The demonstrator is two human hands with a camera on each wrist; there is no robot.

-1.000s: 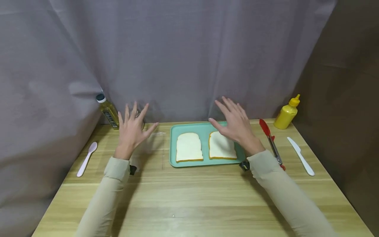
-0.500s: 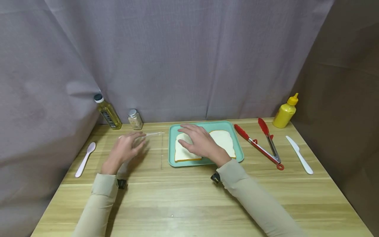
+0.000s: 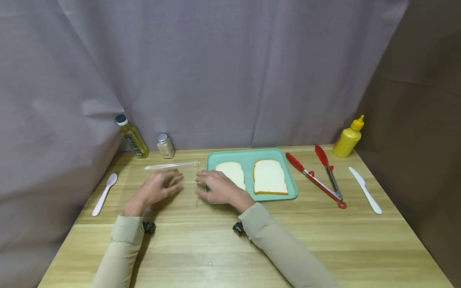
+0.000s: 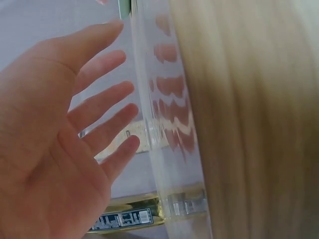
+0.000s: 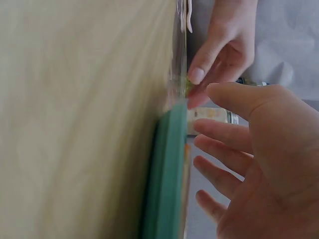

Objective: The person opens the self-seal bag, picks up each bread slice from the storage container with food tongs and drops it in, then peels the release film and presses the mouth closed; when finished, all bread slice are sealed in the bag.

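Observation:
My left hand [image 3: 155, 190] hovers over a clear, flat, board-like thing [image 3: 171, 165] whose far edge catches the light. Its fingers are spread and loosely bent, holding nothing; in the left wrist view they reflect in the clear surface [image 4: 169, 129]. Facing it, my right hand [image 3: 216, 188] is above the left edge of a green tray [image 3: 248, 155], also with nothing in it. This hand partly covers the left bread slice [image 3: 232, 172]. The other bread slice [image 3: 270, 178] lies flat on the tray's right half.
An oil bottle [image 3: 133, 140] and a small silver-capped jar [image 3: 165, 147] stand at the back left, near a pale spoon [image 3: 104, 195]. To the right are spread red-tipped tongs [image 3: 322, 185], a white knife [image 3: 365, 190] and a yellow squeeze bottle [image 3: 347, 141]. A curtain hangs behind.
Both hands have come down from their raised, spread pose. My right hand has moved left across the tray, uncovering the tongs and right slice. My left hand has lowered, uncovering the jar.

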